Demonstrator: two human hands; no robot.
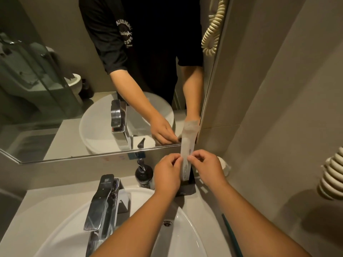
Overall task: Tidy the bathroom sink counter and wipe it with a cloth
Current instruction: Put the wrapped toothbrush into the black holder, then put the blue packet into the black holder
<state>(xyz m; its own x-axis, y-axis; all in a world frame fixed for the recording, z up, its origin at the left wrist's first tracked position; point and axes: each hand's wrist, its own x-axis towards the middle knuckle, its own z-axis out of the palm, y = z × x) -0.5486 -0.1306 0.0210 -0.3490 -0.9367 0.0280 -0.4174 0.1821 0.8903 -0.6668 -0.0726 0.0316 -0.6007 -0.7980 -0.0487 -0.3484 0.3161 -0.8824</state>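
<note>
A tall, narrow white packet [187,147] stands upright at the back right of the counter, in or just above a dark holder [186,190] by the mirror's edge. My left hand [167,173] pinches its left edge and my right hand [206,167] pinches its right edge, both near the packet's middle. The white basin [185,236] lies below my forearms. A green toothbrush [232,236] rests on the counter [46,203] to the right of the basin. No cloth is in view.
A chrome tap [104,199] stands at the basin's back left. A dark pump bottle [143,175] sits behind it, left of my left hand. A small white object [225,166] lies against the right wall. Cream coiled cords [332,175] hang on that wall. The mirror [74,89] fills the back.
</note>
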